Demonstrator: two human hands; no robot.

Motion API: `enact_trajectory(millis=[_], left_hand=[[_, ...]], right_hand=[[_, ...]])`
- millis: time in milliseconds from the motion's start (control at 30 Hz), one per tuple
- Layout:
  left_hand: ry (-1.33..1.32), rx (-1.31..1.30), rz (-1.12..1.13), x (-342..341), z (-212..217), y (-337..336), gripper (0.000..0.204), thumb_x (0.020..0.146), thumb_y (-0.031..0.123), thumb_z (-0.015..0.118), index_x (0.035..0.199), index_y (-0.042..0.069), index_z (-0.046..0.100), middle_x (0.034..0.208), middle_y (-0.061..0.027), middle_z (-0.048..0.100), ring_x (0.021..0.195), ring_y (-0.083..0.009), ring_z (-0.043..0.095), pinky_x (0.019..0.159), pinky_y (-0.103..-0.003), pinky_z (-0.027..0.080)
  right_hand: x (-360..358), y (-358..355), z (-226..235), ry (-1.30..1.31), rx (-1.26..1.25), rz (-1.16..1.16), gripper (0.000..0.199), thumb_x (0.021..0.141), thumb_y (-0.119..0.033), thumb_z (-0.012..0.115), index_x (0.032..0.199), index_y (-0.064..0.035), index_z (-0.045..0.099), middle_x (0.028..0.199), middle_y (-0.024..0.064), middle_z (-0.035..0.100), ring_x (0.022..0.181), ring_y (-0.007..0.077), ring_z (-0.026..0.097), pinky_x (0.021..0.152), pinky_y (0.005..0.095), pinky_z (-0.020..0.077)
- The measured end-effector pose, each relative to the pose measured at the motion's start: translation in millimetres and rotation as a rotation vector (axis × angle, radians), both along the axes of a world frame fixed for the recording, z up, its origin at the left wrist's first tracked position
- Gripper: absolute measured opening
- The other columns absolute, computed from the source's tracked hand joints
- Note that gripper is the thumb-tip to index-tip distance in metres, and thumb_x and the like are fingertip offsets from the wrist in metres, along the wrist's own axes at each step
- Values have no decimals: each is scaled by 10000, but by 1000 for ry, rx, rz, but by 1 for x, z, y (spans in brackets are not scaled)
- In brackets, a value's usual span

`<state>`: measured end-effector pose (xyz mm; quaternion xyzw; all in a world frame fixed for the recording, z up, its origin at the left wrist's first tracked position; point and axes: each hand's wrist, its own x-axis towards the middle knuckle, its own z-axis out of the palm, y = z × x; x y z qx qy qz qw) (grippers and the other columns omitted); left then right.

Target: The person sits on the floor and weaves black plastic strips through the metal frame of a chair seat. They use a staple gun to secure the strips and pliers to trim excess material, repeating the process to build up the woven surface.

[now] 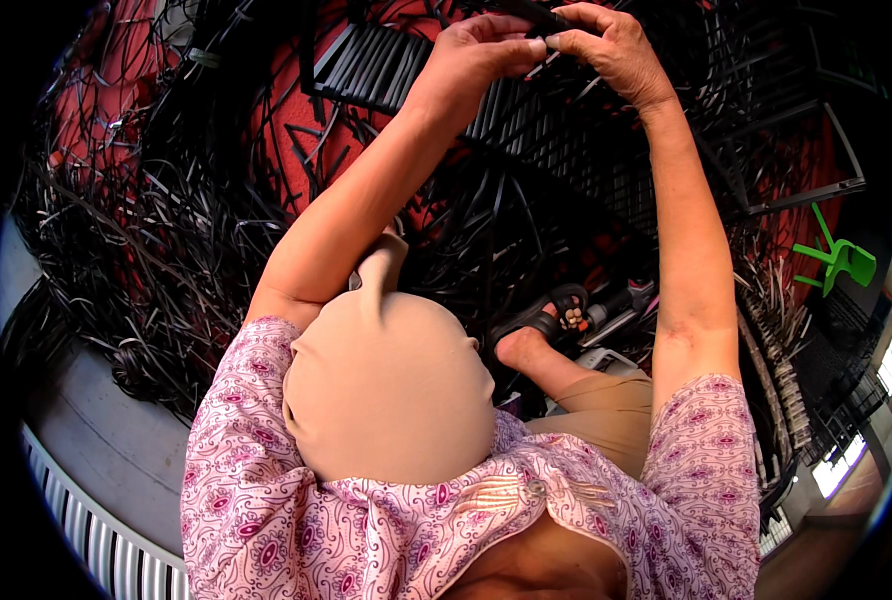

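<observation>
Strips of flat black plastic are laid side by side in a woven panel at the top of the view, over a red surface. One black strip is raised just above that panel and is pinched from both sides. The left hand is closed on the strip from its left, thumb and fingers pressed together with no gap seen between them. The right hand is met fingertip to fingertip with the left, its fingers likewise drawn together on the strip's end. To the left of the panel a loose tangle of black strips is spread in a wide heap. Below the panel a sandalled foot is seen among more strips, and well to the panel's right a green plastic chair is visible. Both forearms are stretched up toward the panel from a pink patterned blouse.
</observation>
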<state>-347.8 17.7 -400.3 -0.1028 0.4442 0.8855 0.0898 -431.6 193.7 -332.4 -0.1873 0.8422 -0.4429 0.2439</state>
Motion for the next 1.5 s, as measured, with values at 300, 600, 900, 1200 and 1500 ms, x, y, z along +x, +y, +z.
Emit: enact_trajectory(millis=[300, 600, 900, 1200, 1500], left_hand=[[580, -996, 388, 2, 31, -2, 181, 870, 53, 761, 1033, 28, 686, 853, -38, 710, 781, -84, 670, 703, -260, 554], [936, -1445, -297, -51, 52, -32, 219, 871, 251, 685, 1035, 112, 727, 944, -74, 677, 904, -285, 666, 765, -405, 522], [726, -1095, -640, -68, 74, -41, 190, 821, 92, 722, 995, 22, 750, 907, -133, 746, 756, -237, 739, 696, -351, 580], [820, -1083, -589, -56, 69, -36, 203, 843, 58, 726, 1029, -24, 731, 884, -134, 746, 740, -211, 731, 668, -334, 577], [607, -983, -666, -29, 45, -39, 217, 908, 137, 712, 1103, 43, 728, 845, 13, 676, 717, -58, 585, 631, -222, 469]], right_hand=[[-7, 2, -8, -19, -37, 27, 273, 811, -104, 716, 1053, 23, 731, 895, 42, 725, 829, 121, 646, 760, 283, 524], [-2, 5, -14, -48, -75, 94, 248, 843, -73, 665, 1070, 10, 716, 922, 39, 723, 851, 121, 641, 792, 288, 527], [10, 12, -11, 53, -66, 133, 332, 810, -124, 746, 1114, 3, 704, 972, 74, 746, 901, 142, 670, 833, 303, 532], [21, 18, -5, -4, -6, 119, 420, 821, -203, 777, 1185, -10, 696, 988, 84, 747, 906, 147, 691, 814, 287, 538], [75, 123, 80, -174, -350, -96, 400, 870, -104, 783, 1233, 6, 657, 1069, 57, 703, 1005, 128, 645, 914, 293, 531]])
